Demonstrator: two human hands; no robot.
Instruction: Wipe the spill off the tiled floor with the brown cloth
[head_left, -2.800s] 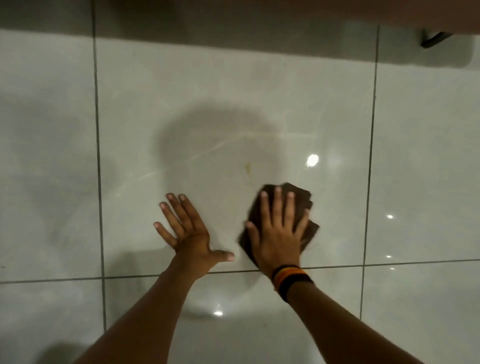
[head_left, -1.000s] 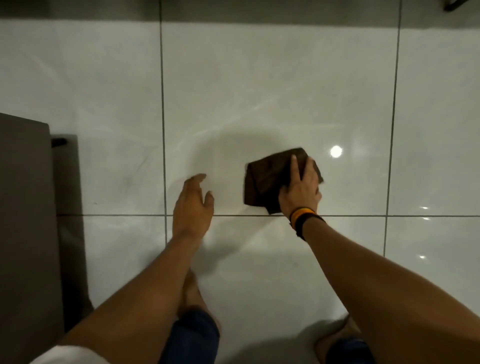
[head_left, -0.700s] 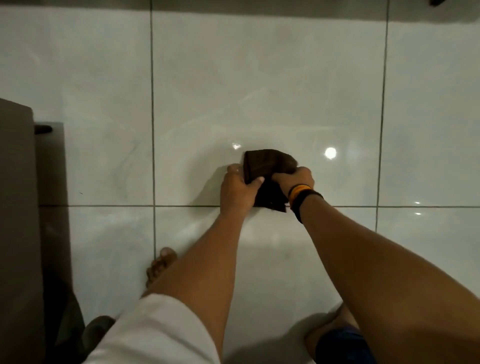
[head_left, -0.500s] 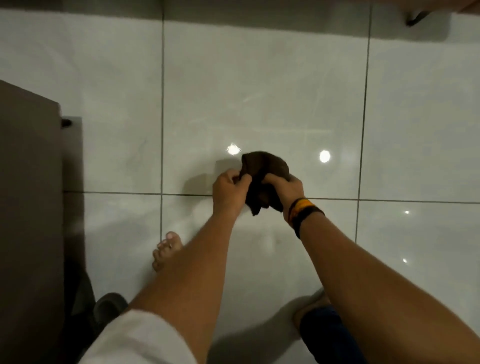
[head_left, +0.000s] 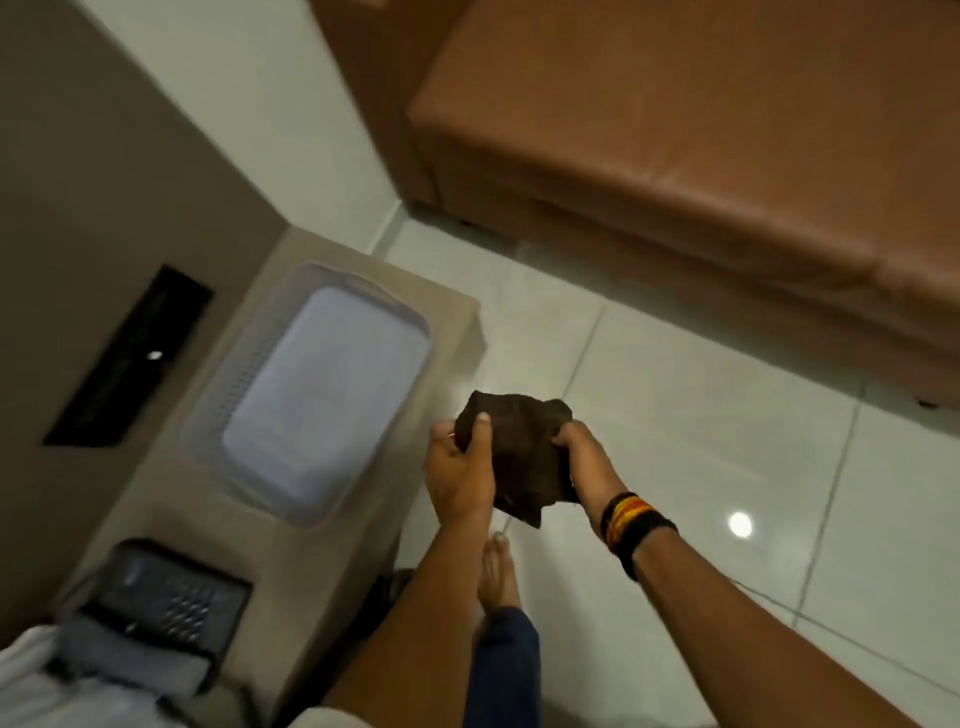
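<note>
The brown cloth (head_left: 524, 452) is bunched up and held in the air above the white tiled floor (head_left: 675, 415). My left hand (head_left: 457, 467) grips its left side with the thumb on top. My right hand (head_left: 584, 457), with a striped band on the wrist, grips its right side. No spill shows on the tiles in view. My bare foot (head_left: 498, 571) stands on the floor below the cloth.
A beige side table (head_left: 447, 322) stands at the left, carrying a clear plastic tray (head_left: 322, 395) and a dark keypad phone (head_left: 166, 597). A brown leather sofa (head_left: 701, 130) fills the upper right. A white wall runs behind, between them.
The cloth came off the floor and both hands now hold it up. My view rose and swung left, bringing the table and sofa into sight.
</note>
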